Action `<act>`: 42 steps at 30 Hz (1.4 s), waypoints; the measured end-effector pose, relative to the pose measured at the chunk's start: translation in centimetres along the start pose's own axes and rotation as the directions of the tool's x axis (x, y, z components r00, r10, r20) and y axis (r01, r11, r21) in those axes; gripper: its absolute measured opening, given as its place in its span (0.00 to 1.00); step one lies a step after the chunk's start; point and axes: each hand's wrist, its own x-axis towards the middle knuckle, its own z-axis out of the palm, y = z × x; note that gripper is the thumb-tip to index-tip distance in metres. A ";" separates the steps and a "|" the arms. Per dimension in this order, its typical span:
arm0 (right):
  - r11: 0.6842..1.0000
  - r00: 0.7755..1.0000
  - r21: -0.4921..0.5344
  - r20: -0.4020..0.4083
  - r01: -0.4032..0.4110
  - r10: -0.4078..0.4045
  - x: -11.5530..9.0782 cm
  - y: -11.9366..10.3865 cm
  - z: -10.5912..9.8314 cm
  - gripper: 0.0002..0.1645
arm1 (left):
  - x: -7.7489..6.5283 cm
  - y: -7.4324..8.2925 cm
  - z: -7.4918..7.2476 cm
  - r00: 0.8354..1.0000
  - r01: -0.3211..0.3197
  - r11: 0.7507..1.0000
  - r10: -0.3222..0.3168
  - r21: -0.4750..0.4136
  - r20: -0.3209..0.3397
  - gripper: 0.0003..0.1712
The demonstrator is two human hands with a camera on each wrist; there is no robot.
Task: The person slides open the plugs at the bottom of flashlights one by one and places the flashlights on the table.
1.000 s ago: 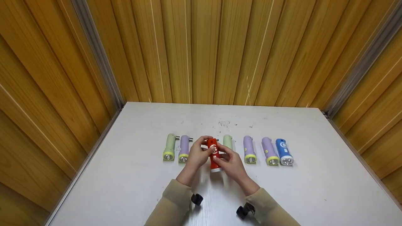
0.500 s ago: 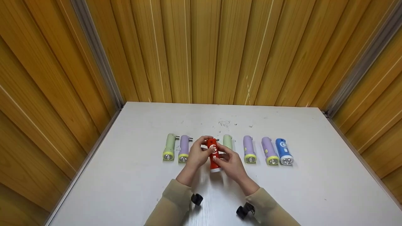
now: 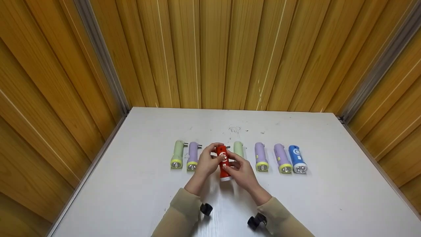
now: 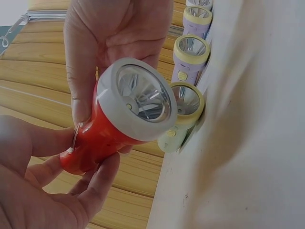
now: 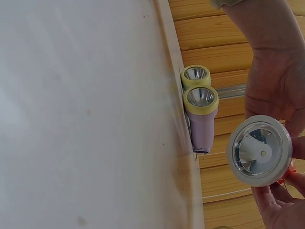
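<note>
The red flashlight (image 3: 225,161) is held above the white table (image 3: 131,187), pinched by both hands' curled fingers. Its long axis is pointed toward the person, white lens rim (image 3: 225,179) nearest — the tail gripped by the left hand (image 3: 206,162), the stretch nearer the lens by the right hand (image 3: 244,171). Other flashlights (image 3: 260,154) are laid to either side; a panelled wall (image 3: 210,59) is set behind.

A left-hand grip (image 3: 206,162) and right-hand grip (image 3: 244,171) are holding a red flashlight (image 3: 225,173); green flashlights (image 3: 178,152) and purple flashlights (image 3: 260,153) are flanking it, a blue flashlight (image 3: 297,159) farthest to its right.
</note>
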 end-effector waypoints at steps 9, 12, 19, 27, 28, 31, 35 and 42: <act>1.000 1.000 -0.001 0.004 0.004 -0.004 -0.1 -0.1 0.0 0.35 | 0.0 0.0 0.0 1.000 0.008 1.000 -0.009 0.028 0.004 0.21; 1.000 1.000 -0.008 0.008 0.005 -0.005 -0.2 -0.1 0.0 0.35 | -0.1 0.1 0.0 1.000 0.008 1.000 -0.008 0.026 0.003 0.21; 1.000 1.000 -0.010 0.006 -0.003 0.003 -0.2 -0.2 0.0 0.35 | 0.0 0.0 0.0 1.000 -0.002 1.000 0.002 0.023 0.002 0.21; 1.000 1.000 -0.022 0.011 0.007 -0.007 -0.2 -0.1 0.0 0.35 | -0.1 0.1 0.1 1.000 0.000 1.000 0.000 0.008 0.008 0.22; 1.000 1.000 -0.022 0.012 0.009 -0.008 -0.2 -0.1 0.0 0.35 | -0.1 0.1 0.1 1.000 -0.002 1.000 0.002 0.007 0.008 0.22; 1.000 1.000 -0.020 0.009 0.000 0.000 -0.2 -0.2 0.1 0.35 | 0.0 0.1 0.1 1.000 -0.002 1.000 0.002 0.012 0.012 0.22; 1.000 1.000 -0.017 0.006 -0.006 0.006 -0.2 -0.3 0.1 0.35 | 0.0 0.1 0.1 1.000 0.015 1.000 -0.015 0.024 0.013 0.22; 0.999 1.000 -0.042 0.013 0.002 -0.002 -0.2 -0.3 0.0 0.35 | 0.0 0.0 0.1 1.000 0.008 1.000 -0.008 0.022 0.017 0.23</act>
